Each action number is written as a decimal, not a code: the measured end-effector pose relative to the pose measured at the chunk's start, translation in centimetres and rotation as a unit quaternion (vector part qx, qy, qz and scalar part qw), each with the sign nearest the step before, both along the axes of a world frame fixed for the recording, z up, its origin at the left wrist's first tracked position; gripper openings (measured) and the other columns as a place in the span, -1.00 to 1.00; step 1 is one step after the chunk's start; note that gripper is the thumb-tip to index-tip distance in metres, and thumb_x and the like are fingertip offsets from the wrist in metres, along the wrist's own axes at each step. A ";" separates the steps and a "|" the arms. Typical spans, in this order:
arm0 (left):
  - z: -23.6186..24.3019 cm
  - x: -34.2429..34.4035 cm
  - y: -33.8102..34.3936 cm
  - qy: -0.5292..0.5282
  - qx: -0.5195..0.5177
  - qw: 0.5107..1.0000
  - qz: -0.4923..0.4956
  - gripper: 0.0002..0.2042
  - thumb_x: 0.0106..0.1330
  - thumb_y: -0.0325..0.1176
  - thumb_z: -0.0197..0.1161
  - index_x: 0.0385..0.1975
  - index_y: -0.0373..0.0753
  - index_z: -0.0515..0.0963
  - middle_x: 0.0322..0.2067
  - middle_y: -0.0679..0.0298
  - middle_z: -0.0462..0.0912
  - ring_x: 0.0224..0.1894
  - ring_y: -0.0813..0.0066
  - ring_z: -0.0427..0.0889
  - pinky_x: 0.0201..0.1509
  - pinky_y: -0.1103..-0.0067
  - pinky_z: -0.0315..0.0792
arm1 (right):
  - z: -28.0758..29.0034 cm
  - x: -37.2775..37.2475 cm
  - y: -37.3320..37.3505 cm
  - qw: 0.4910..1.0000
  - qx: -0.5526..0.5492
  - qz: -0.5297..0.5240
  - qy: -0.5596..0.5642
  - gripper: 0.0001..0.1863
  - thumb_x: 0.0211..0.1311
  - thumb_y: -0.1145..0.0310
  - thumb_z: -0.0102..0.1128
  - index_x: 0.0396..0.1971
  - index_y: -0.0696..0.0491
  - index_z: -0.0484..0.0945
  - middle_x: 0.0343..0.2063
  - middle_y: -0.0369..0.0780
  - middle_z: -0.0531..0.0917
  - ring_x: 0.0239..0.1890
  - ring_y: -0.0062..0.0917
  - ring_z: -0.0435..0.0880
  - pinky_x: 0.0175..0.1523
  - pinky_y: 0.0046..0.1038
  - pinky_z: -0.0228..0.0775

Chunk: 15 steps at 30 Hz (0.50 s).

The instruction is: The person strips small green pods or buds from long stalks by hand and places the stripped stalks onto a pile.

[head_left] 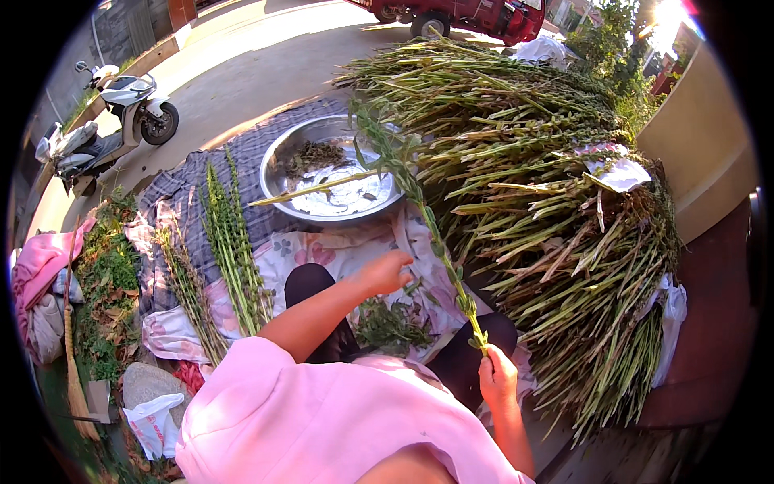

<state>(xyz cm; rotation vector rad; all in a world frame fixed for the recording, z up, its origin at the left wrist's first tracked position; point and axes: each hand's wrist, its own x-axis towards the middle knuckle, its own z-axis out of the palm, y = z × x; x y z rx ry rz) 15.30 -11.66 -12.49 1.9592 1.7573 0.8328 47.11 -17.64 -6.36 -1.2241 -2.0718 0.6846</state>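
Note:
My right hand (497, 373) grips the lower end of a long green plant stalk (438, 246), with small pods along it and a leafy top; it looks like sesame. The stalk slants up and away, its top over the rim of a wide metal basin (278, 204). Beside the stalk's middle, apart from it, is my left hand (387, 273), its fingers curled in; anything inside them is hidden. Plucked green leaves (391, 324) lie on the flowered cloth (322, 248) between my knees. Dry leaves (316, 158) sit in the basin, and a bare stalk (318, 187) crosses it.
A large heap of cut stalks (556, 218) rises on the right. Several podded stalks (230, 242) lie on the left over a checked cloth (250, 145). Farther out are a scooter (113, 121), a red vehicle (476, 16), a stone (149, 387) and a broom (74, 379).

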 end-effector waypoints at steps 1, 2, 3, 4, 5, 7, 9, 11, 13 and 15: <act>1.8 -1.3 1.8 -0.092 0.073 0.991 0.063 -0.74 0.03 -0.38 0.20 -0.26 -0.32 0.47 -0.26 0.10 0.51 -0.29 0.22 0.53 -0.23 0.51 0.43 | 0.2 0.0 -0.1 1.000 0.019 0.005 0.003 -0.78 0.01 0.56 0.04 -0.28 0.19 0.49 -0.47 -0.08 0.56 -0.47 -0.27 0.56 -0.33 -0.47 0.40; 5.2 -1.8 2.7 -0.145 0.136 0.972 0.122 -0.72 0.00 -0.41 0.22 -0.26 -0.32 0.44 -0.31 0.12 0.46 -0.38 0.23 0.49 -0.27 0.44 0.38 | 0.4 0.1 -0.3 1.000 0.010 0.001 -0.004 -0.78 0.01 0.56 0.04 -0.28 0.18 0.49 -0.47 -0.08 0.56 -0.47 -0.26 0.57 -0.33 -0.47 0.40; 7.6 -2.2 3.4 -0.167 0.188 0.952 0.176 -0.74 0.00 -0.43 0.21 -0.28 -0.32 0.44 -0.36 0.14 0.44 -0.44 0.27 0.47 -0.31 0.46 0.37 | 0.6 0.1 -0.4 1.000 0.001 0.001 -0.010 -0.78 0.01 0.56 0.04 -0.28 0.18 0.49 -0.47 -0.08 0.56 -0.46 -0.26 0.57 -0.33 -0.47 0.40; 9.0 -2.8 4.3 -0.188 0.241 0.924 0.229 -0.76 0.00 -0.45 0.21 -0.30 -0.33 0.45 -0.40 0.15 0.42 -0.49 0.31 0.44 -0.35 0.48 0.37 | 0.8 0.1 -0.4 1.000 -0.005 0.003 -0.017 -0.78 0.01 0.55 0.04 -0.27 0.18 0.49 -0.46 -0.08 0.56 -0.46 -0.26 0.57 -0.33 -0.46 0.41; 9.5 -3.6 5.1 -0.180 0.247 0.923 0.231 -0.78 0.00 -0.46 0.21 -0.32 -0.32 0.45 -0.40 0.15 0.42 -0.49 0.32 0.44 -0.36 0.49 0.37 | 0.5 0.0 -0.3 1.000 0.011 0.013 -0.016 -0.78 0.02 0.56 0.03 -0.27 0.19 0.48 -0.47 -0.09 0.56 -0.47 -0.29 0.56 -0.33 -0.48 0.40; 10.0 -4.8 6.4 -0.169 0.259 0.923 0.230 -0.82 0.00 -0.47 0.21 -0.37 -0.32 0.46 -0.41 0.15 0.42 -0.51 0.35 0.44 -0.37 0.49 0.37 | -0.4 0.0 -0.2 0.999 0.044 0.026 -0.017 -0.78 0.02 0.58 0.00 -0.27 0.21 0.48 -0.48 -0.11 0.55 -0.48 -0.35 0.55 -0.33 -0.51 0.38; 9.6 -6.0 7.2 -0.149 0.244 0.931 0.224 -0.85 0.00 -0.47 0.21 -0.42 -0.32 0.47 -0.41 0.15 0.42 -0.49 0.33 0.45 -0.37 0.49 0.37 | -0.8 -0.1 -0.2 0.998 0.046 0.034 -0.008 -0.78 0.03 0.57 0.00 -0.27 0.21 0.48 -0.49 -0.11 0.55 -0.49 -0.36 0.55 -0.34 -0.52 0.37; 9.0 -6.5 7.5 -0.161 0.238 0.931 0.224 -0.91 0.01 -0.47 0.19 -0.50 -0.32 0.46 -0.44 0.12 0.44 -0.45 0.24 0.47 -0.35 0.46 0.37 | -0.9 -0.1 -0.3 0.999 0.026 0.036 -0.007 -0.78 0.03 0.56 0.01 -0.27 0.20 0.48 -0.48 -0.09 0.55 -0.46 -0.31 0.56 -0.33 -0.49 0.39; 9.6 -5.8 6.9 -0.142 0.236 0.940 0.203 -0.91 0.01 -0.47 0.17 -0.50 -0.32 0.45 -0.47 0.11 0.44 -0.42 0.18 0.47 -0.34 0.42 0.36 | -0.6 -0.1 -0.3 0.999 -0.013 0.029 -0.014 -0.78 0.02 0.55 0.03 -0.27 0.19 0.49 -0.44 -0.05 0.57 -0.40 -0.22 0.58 -0.29 -0.43 0.42; 9.6 -5.1 6.4 -0.113 0.271 0.940 0.172 -0.92 0.00 -0.48 0.16 -0.52 -0.31 0.43 -0.51 0.11 0.44 -0.38 0.09 0.45 -0.33 0.36 0.33 | -1.1 -0.1 -0.2 0.999 -0.023 0.037 0.002 -0.79 0.05 0.57 -0.01 -0.27 0.21 0.47 -0.57 -0.18 0.50 -0.55 -0.50 0.49 -0.43 -0.55 0.33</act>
